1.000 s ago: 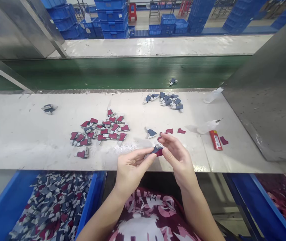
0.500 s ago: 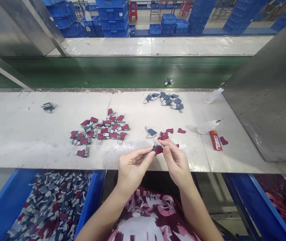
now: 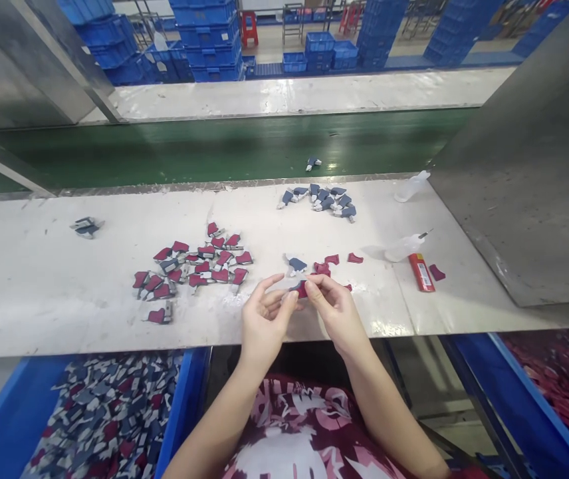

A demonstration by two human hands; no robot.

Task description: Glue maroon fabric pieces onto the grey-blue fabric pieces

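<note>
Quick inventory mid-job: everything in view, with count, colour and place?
bench: one, white, across the middle
belt: one, green, beyond bench
red-faced parts: about twenty, red and blue, left of centre
blue-faced parts: about twelve, blue-and-white, back, centre, far left, belt
loose pieces: several, red, right of centre
bottles: two, translucent white, right
lighter-like case: one, red, right
bins: two, blue, lower left, right
crates: many, blue, background
stools: two, red, background
metal panels: two, grey, right, upper left
held part: one, red-and-white, front centre
shirt: one, red-and-pink, bottom
left hand: one, bare, front
right hand: one, bare, front
</note>
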